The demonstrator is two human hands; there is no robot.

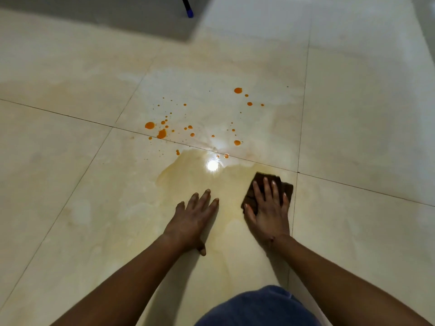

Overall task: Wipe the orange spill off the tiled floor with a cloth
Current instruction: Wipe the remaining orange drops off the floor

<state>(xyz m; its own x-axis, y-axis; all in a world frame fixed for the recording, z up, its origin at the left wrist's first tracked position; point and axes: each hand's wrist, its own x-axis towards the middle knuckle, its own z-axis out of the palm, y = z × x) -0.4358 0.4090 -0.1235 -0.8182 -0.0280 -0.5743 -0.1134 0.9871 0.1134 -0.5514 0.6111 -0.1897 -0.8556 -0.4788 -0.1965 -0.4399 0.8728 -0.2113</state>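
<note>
Orange drops of the spill (pixel 162 133) are scattered over the cream tiled floor (pixel 70 161), from the centre left to a few drops at the upper right. Nearer me, a pale yellowish wet smear (pixel 186 170) spreads below the grout line. My right hand (pixel 269 208) lies flat, fingers spread, pressing a dark brown cloth (pixel 286 188) onto the floor at the smear's right edge. My left hand (pixel 194 220) rests palm down on the wet tile, fingers apart, holding nothing, left of the cloth.
A dark pole with a blue tip (pixel 188 8) stands at the top centre. A grey shaded strip (pixel 94 17) runs along the top left. My knee in blue fabric (pixel 259 307) shows at the bottom. A bright light reflection (pixel 213 165) glares on the wet tile.
</note>
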